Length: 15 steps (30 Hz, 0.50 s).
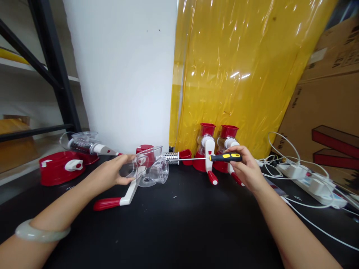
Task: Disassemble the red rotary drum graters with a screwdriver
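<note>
The left hand [123, 170] grasps a clear plastic housing [159, 172] at the bench [185, 224]; the right hand [246, 168] grips a screwdriver [224, 157] pointing toward it, contact hard to judge. Red-and-white grinders [208, 147] stand behind.

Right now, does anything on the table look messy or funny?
Yes: the white cables lie in tangled loops beside the power strip, and a tiny white scrap sits loose on the black table.
</note>
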Each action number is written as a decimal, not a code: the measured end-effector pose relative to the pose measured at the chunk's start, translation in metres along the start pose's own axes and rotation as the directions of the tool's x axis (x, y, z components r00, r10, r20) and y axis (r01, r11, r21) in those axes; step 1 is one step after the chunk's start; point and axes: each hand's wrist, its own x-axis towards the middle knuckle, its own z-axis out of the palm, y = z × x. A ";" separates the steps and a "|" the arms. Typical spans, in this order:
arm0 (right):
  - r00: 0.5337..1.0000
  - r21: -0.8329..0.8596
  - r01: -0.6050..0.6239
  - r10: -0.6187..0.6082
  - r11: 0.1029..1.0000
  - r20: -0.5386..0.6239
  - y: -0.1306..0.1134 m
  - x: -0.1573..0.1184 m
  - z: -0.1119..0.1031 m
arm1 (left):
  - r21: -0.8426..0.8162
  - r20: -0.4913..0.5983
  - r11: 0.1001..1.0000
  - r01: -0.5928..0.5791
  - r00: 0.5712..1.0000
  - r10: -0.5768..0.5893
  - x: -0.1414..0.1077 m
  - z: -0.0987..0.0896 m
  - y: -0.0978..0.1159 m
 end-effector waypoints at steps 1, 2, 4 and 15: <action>1.000 0.016 -0.020 0.020 1.000 -0.004 0.001 -0.001 0.000 | -0.008 -0.004 1.000 -0.004 1.000 0.004 0.000 0.000 0.000; 0.999 0.004 -0.048 0.048 0.999 -0.006 0.001 -0.001 0.000 | -0.018 -0.006 1.000 -0.009 1.000 0.009 0.000 -0.001 0.001; 0.993 -0.112 -0.119 0.120 0.987 0.001 0.001 -0.002 0.000 | -0.033 -0.009 0.999 -0.015 1.000 0.014 0.000 -0.001 0.000; 0.994 -0.152 0.046 -0.061 0.987 -0.095 -0.004 -0.001 0.005 | -0.084 0.023 0.996 0.006 1.000 -0.004 0.000 -0.003 0.005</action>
